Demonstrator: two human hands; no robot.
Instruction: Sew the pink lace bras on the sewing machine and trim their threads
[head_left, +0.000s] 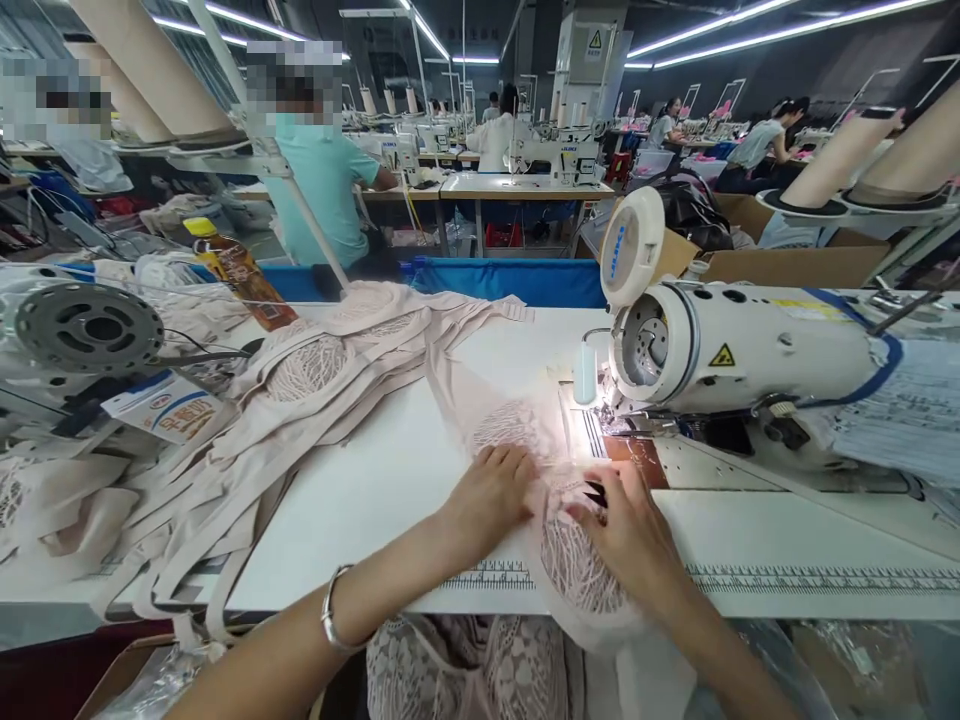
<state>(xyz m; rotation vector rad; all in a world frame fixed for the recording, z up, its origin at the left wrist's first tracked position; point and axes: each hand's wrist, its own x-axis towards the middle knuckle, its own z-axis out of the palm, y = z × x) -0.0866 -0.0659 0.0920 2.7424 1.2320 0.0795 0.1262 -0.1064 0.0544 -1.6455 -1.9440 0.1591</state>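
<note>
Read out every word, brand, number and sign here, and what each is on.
"JUKI": the round cover of the sewing machine.
Yellow warning triangle, no words readable: that machine's body.
Another yellow triangle, caption illegible: the pillar.
Too small or blurred: printed card, bottle label, paper sheet, ruler strip numbers.

At six o'clock of the view, the left hand [491,505] lies with bent fingers on a pale pink lace garment [577,560]. The right hand [630,530], at four o'clock, touches the same garment; a small dark pointed thing [595,493] shows beside its fingers. At three o'clock stands a white sewing machine [757,345], with its lamp lit. On the table [360,500], a garment pile [315,385] is at nine o'clock, and a yellow-capped bottle [244,275] leans behind it.
</note>
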